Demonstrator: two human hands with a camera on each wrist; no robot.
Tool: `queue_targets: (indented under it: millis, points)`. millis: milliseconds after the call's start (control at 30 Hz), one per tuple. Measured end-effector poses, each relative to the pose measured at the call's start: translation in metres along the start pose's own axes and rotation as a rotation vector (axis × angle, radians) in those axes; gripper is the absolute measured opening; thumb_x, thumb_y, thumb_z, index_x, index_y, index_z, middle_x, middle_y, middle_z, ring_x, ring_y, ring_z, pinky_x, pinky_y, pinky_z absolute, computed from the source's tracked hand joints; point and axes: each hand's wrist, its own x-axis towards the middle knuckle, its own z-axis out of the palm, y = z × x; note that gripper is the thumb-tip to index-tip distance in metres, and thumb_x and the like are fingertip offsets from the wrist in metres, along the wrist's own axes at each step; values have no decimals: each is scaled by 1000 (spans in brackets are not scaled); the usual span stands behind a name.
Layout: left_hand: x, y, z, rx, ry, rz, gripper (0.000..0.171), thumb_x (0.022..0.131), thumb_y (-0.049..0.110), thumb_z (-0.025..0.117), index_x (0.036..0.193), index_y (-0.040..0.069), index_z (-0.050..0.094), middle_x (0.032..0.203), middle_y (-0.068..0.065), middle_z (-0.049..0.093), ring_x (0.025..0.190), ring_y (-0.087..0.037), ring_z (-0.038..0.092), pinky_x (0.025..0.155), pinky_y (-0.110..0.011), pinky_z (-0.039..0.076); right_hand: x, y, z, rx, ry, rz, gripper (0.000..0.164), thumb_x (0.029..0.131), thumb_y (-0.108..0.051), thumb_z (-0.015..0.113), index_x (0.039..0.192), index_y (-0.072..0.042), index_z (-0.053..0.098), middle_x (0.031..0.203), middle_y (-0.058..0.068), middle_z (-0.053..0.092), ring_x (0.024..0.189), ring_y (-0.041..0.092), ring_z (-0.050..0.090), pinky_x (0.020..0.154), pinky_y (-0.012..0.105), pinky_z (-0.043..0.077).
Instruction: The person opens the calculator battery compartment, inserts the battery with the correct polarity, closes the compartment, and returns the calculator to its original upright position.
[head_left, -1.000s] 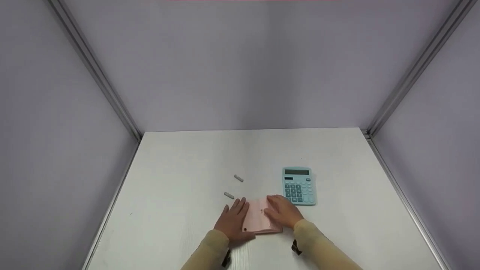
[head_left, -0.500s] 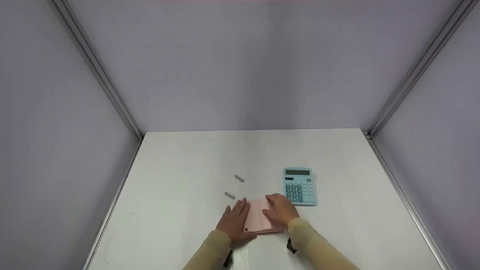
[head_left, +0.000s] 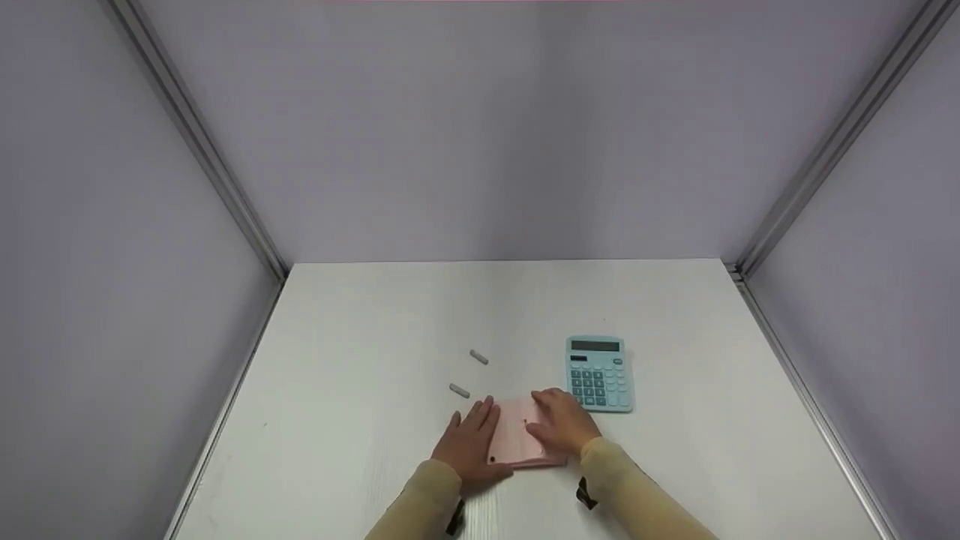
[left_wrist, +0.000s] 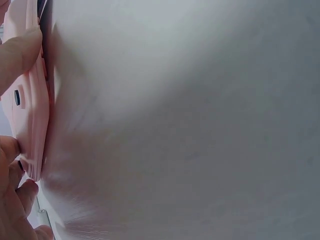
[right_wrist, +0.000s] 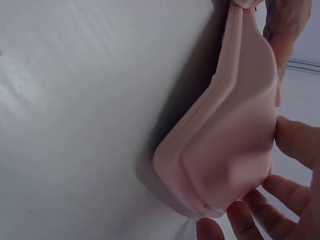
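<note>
A pink calculator (head_left: 512, 439) lies with its back up on the white table, small dark feet showing at its corners. My left hand (head_left: 466, 446) holds its left side: fingers stretch along the left edge, and the thumb (left_wrist: 22, 52) rests on the near edge. Over the calculator's right part, my right hand (head_left: 568, 424) grips it, fingertips at the far right and thumb on the middle of the back. In the right wrist view the calculator's wedge-shaped side (right_wrist: 235, 140) shows, with fingers curled at its edge. What lies under the right thumb is hidden.
A light blue calculator (head_left: 600, 375) lies face up just beyond my right hand. Two small grey cylinders, which look like batteries, lie past my left hand: one nearer (head_left: 459, 391), one farther (head_left: 478, 357). Grey panels (head_left: 450, 150) enclose the table's back and sides.
Over the last second the right hand and wrist shift slightly left. The left hand keeps its hold, and the pink calculator stays in place.
</note>
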Motion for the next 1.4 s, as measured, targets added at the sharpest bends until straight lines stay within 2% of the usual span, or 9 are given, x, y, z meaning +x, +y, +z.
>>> queue_targets:
  millis: [167, 367, 600, 833, 1033, 1267, 1400]
  points:
    - [-1, 2, -3, -11, -6, -5, 108, 76, 75, 56, 155, 12, 18, 161, -5, 12, 146, -23, 15, 116, -50, 21, -1, -7, 1, 1, 17, 40, 62, 83, -39, 72, 135, -9, 54, 134, 12, 53, 125, 32, 48, 107, 49, 38]
    - [-1, 2, -5, -24, 11, 0, 106, 77, 72, 59, 154, 11, 19, 161, -6, 14, 146, -23, 17, 115, -50, 21, 2, -16, 7, -49, 68, 87, 60, 82, -42, 73, 130, -10, 57, 127, 9, 56, 120, 29, 51, 105, 47, 41]
    - [0, 1, -2, 9, 5, -2, 108, 76, 75, 57, 155, 12, 19, 161, -5, 13, 146, -22, 16, 115, -50, 22, 7, -18, 11, -105, 97, 101, 57, 82, -42, 72, 126, -9, 58, 123, 9, 58, 117, 28, 53, 103, 46, 43]
    - [2, 0, 0, -3, 11, 3, 109, 75, 76, 57, 155, 12, 19, 161, -5, 14, 146, -22, 17, 115, -51, 22, 10, -19, 11, -126, 118, 104, 53, 80, -39, 73, 121, -8, 60, 117, 9, 60, 111, 28, 56, 98, 46, 46]
    - [3, 0, -1, -20, 6, 3, 108, 76, 75, 57, 155, 12, 17, 161, -4, 12, 146, -22, 15, 116, -51, 20, 10, -22, 9, -116, 127, 108, 52, 80, -37, 73, 121, -8, 61, 118, 10, 60, 111, 29, 56, 97, 48, 46]
    - [3, 0, -4, -30, -4, -1, 109, 76, 76, 56, 155, 13, 16, 161, -4, 11, 146, -21, 14, 116, -50, 18, 11, -22, 9, -165, 148, 91, 50, 79, -36, 72, 119, -8, 61, 114, 9, 61, 105, 30, 58, 90, 52, 48]
    - [5, 0, -3, -29, -5, -6, 109, 76, 77, 55, 155, 13, 17, 161, -3, 11, 146, -20, 13, 116, -50, 17, 12, -23, 9, -189, 147, 113, 51, 79, -38, 71, 120, -9, 61, 116, 9, 62, 107, 31, 58, 94, 59, 43]
